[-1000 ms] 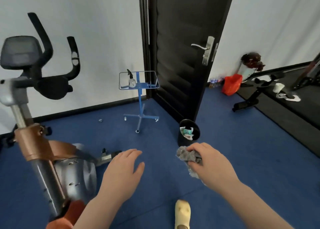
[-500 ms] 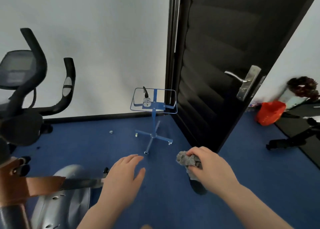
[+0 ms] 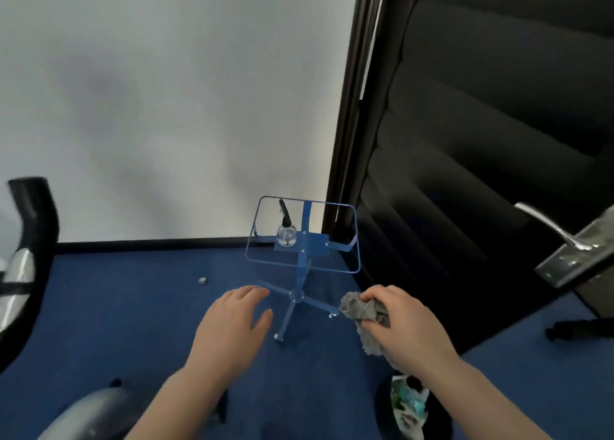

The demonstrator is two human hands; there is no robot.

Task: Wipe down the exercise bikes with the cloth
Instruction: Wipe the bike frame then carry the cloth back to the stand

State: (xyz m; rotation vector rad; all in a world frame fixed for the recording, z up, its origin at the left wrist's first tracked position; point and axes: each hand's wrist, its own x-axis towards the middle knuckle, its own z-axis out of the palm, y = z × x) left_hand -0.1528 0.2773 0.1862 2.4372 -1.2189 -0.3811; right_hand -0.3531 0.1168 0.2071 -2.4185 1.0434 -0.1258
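My right hand (image 3: 403, 330) is closed around a crumpled grey cloth (image 3: 360, 310), held above the blue floor near the door. My left hand (image 3: 232, 326) hovers beside it, palm down, fingers spread and holding nothing. Only parts of the exercise bike show: a black handlebar (image 3: 33, 240) at the left edge and its silver housing (image 3: 89, 413) at the bottom left. Both hands are well clear of the bike.
A blue wheeled stand (image 3: 300, 273) with a wire tray carries a small spray bottle (image 3: 286, 233) just ahead of my hands. An open black door (image 3: 481, 173) with a silver handle (image 3: 558, 233) fills the right. A black bin (image 3: 412, 409) with rubbish sits under my right forearm.
The view has swung right and moved closer to the blue stand and door, so most of the bike has slid out on the left. Both hands keep the same pose.
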